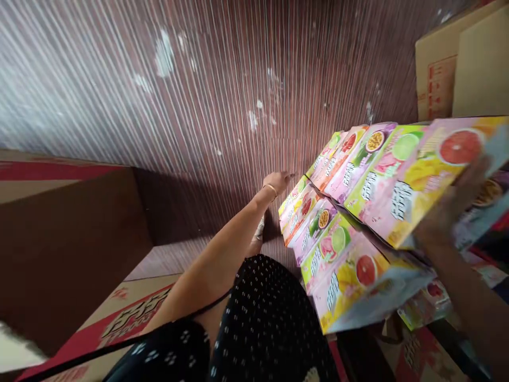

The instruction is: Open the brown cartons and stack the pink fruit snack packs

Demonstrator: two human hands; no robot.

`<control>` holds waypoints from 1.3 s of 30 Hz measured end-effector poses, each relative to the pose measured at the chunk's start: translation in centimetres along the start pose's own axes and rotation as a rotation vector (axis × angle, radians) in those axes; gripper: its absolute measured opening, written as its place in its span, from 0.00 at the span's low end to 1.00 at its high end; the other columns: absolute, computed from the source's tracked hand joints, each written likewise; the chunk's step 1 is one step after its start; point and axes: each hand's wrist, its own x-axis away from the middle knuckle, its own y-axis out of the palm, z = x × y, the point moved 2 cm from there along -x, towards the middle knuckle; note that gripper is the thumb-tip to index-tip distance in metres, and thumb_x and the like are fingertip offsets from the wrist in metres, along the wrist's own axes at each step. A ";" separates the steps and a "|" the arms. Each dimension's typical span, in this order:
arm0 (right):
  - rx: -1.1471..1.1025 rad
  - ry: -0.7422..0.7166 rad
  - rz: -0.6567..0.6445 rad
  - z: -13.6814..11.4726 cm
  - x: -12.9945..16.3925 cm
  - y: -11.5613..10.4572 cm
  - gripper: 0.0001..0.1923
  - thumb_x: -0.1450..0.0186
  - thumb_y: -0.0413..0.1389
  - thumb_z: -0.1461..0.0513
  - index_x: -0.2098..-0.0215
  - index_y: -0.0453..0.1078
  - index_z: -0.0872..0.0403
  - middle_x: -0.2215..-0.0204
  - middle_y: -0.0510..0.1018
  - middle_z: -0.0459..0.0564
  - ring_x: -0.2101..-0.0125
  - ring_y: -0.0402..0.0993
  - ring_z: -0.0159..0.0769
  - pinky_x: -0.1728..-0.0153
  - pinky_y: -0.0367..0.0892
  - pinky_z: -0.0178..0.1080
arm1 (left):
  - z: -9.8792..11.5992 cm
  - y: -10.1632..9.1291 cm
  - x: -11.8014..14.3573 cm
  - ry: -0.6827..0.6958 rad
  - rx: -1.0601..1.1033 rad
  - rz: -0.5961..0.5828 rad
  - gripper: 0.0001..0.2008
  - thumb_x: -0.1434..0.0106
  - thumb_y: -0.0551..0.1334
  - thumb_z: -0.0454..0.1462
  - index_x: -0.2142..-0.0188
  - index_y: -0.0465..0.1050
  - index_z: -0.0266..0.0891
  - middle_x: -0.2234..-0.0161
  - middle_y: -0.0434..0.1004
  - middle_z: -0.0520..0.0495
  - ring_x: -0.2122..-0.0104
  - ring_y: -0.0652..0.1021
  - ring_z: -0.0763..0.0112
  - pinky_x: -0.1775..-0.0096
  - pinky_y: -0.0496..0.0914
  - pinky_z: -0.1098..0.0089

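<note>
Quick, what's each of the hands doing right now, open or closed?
Left hand: at the left end of the fruit-printed boxes; open or closed can't be told.
Right hand: blurred, against the boxes' right end; grip can't be told.

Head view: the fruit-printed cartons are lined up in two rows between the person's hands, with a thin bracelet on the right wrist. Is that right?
Not quite: the thin bracelet is on the left wrist, as the head view shows. The fruit-printed cartons are lined up in two rows between the left hand and right hand.
</note>
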 end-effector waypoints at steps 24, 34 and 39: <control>-0.208 0.043 -0.031 -9.8 21.4 -6.4 0.33 0.25 0.35 0.59 0.25 0.58 0.58 0.29 0.62 0.67 0.25 0.51 0.49 0.28 0.49 0.66 | 17.2 0.0 25.9 0.355 -0.086 0.249 0.24 0.24 0.51 0.44 0.42 0.80 0.37 0.43 0.81 0.39 0.42 0.79 0.57 0.44 0.72 0.66; -0.204 0.018 0.002 -9.0 21.7 -6.0 0.32 0.23 0.34 0.58 0.25 0.57 0.57 0.28 0.60 0.67 0.25 0.51 0.49 0.29 0.51 0.66 | 8.3 11.6 34.0 0.126 -0.014 0.119 0.23 0.23 0.49 0.43 0.48 0.82 0.38 0.57 0.86 0.36 0.57 0.85 0.54 0.57 0.76 0.60; -0.183 0.004 0.034 -9.1 21.9 -5.5 0.32 0.23 0.34 0.56 0.25 0.56 0.58 0.28 0.61 0.67 0.25 0.52 0.50 0.29 0.50 0.66 | 10.3 5.9 26.6 0.134 0.049 0.281 0.28 0.21 0.43 0.46 0.42 0.78 0.37 0.48 0.83 0.35 0.49 0.82 0.54 0.50 0.75 0.60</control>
